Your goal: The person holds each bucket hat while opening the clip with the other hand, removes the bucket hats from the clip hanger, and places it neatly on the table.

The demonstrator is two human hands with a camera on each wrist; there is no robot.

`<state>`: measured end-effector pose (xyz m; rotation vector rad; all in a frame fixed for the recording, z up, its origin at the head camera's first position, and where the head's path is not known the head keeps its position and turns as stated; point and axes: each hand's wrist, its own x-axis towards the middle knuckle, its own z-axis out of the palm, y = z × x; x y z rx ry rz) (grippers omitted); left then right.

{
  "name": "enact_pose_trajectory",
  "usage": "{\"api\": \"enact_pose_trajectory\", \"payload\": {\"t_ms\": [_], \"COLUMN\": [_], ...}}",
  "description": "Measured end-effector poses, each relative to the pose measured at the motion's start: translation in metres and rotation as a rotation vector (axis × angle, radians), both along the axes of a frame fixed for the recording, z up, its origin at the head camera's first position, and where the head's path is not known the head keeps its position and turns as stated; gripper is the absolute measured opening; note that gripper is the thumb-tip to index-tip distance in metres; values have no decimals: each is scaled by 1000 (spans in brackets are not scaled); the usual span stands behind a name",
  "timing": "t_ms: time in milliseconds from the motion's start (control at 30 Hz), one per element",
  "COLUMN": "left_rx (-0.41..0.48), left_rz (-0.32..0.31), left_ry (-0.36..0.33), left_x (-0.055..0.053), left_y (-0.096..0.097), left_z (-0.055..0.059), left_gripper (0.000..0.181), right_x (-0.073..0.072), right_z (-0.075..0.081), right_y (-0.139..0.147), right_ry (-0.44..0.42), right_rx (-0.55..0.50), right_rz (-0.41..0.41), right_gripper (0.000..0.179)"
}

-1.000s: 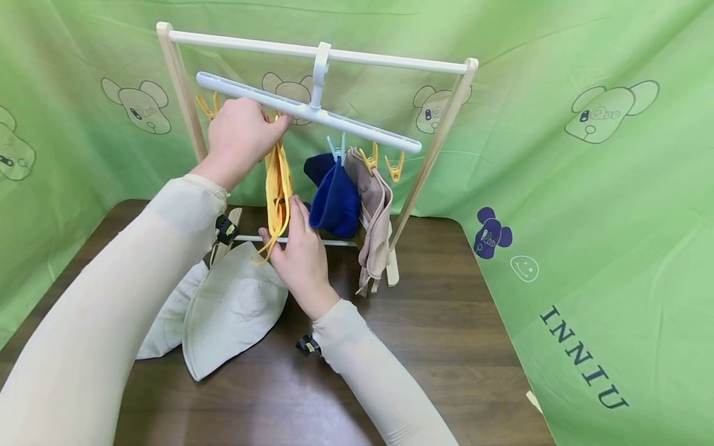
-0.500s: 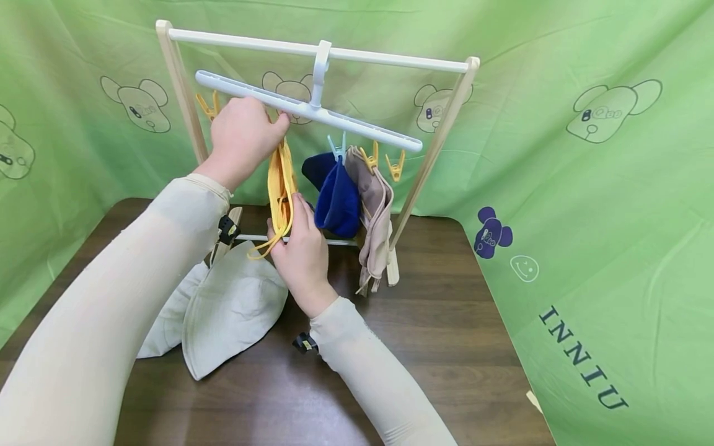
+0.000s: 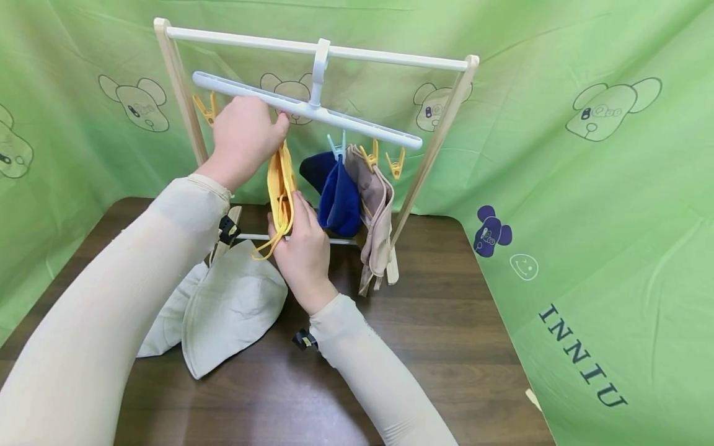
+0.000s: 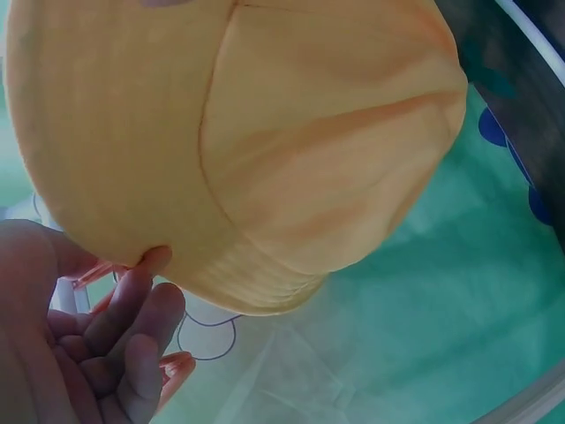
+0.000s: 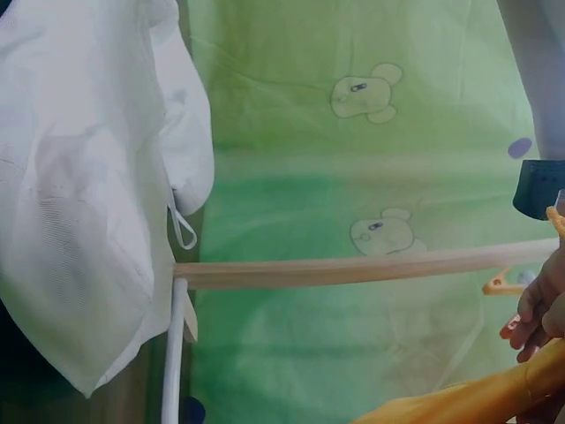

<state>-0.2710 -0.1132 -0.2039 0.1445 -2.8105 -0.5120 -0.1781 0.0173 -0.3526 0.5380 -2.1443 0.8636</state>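
A yellow bucket hat hangs folded under the left half of a white hanger, with thin yellow cords dangling below it. My left hand is up against the hanger bar. In the left wrist view its thumb and index finger pinch the edge of the hat's brim, and an orange clip shows behind the fingers. Lower down, my right hand holds the hat's bottom, thumb on one side and fingers on the other. One of its fingertips shows on the brim at the top of the left wrist view.
A wooden rack with a white rail carries the hanger. A blue hat and a beige hat hang from clips on the right. Spare yellow clips hang near both ends. A white hat lies on the brown table.
The yellow hat and my right hand have shifted slightly to the right and up, and the blue hat has turned a little. My left hand has stayed nearly still at the hanger.
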Motion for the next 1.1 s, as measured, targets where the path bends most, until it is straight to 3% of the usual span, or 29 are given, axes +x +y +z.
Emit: {"api": "enact_pose_trajectory", "payload": {"t_ms": [600, 1100], "left_rx": [3, -32], "left_rz": [-10, -33], "left_ry": [-8, -3], "left_x": [-1, -1], "left_y": [1, 6], "left_z": [-2, -1], "left_gripper": [46, 45], "right_x": [-3, -7], "right_z": [4, 13], "right_y": [6, 13], "right_ry": [25, 71], "right_rx": [-76, -152], "right_rz": [34, 2], "right_gripper": [40, 34]}}
